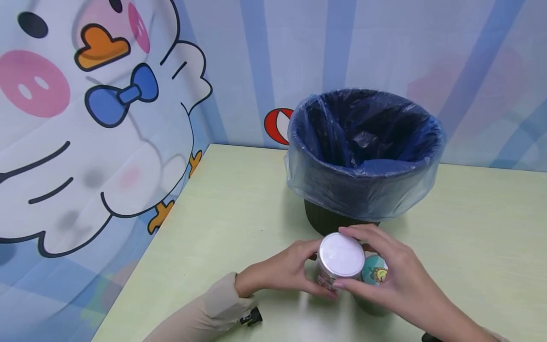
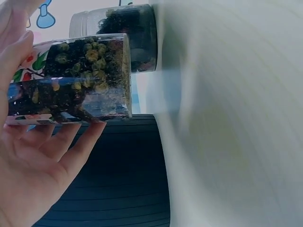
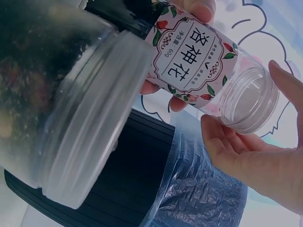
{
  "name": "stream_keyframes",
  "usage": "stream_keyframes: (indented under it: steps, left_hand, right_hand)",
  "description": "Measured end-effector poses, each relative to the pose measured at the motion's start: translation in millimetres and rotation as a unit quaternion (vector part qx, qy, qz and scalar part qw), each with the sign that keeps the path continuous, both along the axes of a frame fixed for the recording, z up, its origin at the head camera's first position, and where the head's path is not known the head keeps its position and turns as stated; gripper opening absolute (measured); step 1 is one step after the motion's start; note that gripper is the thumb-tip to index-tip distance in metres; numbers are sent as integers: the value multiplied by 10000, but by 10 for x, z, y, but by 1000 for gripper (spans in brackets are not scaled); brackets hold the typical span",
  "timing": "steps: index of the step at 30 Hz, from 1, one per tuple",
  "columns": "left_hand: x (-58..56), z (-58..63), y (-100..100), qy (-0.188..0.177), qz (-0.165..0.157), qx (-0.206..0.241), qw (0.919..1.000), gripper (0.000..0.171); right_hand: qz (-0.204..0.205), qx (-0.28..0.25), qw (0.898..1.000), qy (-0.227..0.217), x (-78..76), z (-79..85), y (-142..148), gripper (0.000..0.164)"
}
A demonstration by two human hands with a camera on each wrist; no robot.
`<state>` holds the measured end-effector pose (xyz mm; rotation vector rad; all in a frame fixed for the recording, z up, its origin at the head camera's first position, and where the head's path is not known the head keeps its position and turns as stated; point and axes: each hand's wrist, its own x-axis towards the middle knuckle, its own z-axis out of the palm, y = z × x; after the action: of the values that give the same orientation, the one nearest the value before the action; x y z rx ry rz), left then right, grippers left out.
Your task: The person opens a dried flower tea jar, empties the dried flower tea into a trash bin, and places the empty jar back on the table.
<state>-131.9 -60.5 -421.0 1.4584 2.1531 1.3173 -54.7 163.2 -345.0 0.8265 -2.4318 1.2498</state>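
Note:
A clear jar [image 1: 325, 280] with a white round lid [image 1: 342, 255] is between both hands, above the table. Its pink floral label [image 3: 189, 61] shows in the right wrist view; dark and yellowish dried bits [image 2: 92, 66] fill its lower part in the left wrist view. My left hand [image 1: 290, 268] grips the jar's body, thumb on the near side. My right hand [image 1: 401, 275] holds the lid end by its edge, between thumb and fingers. Partly hidden behind my right hand, a second jar [image 1: 373, 270] with a teal top stands on the table; it looms large in the right wrist view.
Beyond the hands stands a dark ribbed bin [image 1: 326, 219] lined with a translucent blue bag [image 1: 354, 194] folded over its rim. The pale table [image 1: 231, 199] meets a cartoon-printed backdrop [image 1: 273, 57] at the back and left.

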Motion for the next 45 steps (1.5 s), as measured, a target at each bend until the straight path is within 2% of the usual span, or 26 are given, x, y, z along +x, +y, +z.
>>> stream_keyframes:
  steps: [6,12,18,30,38,45]
  left_hand:
    - [-4,14,7,-54,-55,50,10000,76]
    - [-11,-1,21,-133,-293,235,9992,78]
    - [0,4,20,20,-278,41,9996,77]
    - [24,29,1,-121,-469,-39,9988,76]
    - [43,66,-11,-341,-587,-97,9976,77]
    - [42,83,-28,-256,-635,-233,9974,73]
  right_hand:
    - [-55,-141,9998,124,-15,0,-10,78]
    - [-69,-180,9998,29,-18,18,6,73]
    - [-59,-149,9998,-100,-22,43,26,69]
    - [127,232,9996,-126,-72,119,78,63]
    - [318,232,9992,-120,-87,142,95,63]
    - [534,227,9982,-154,-113,147,120,63]
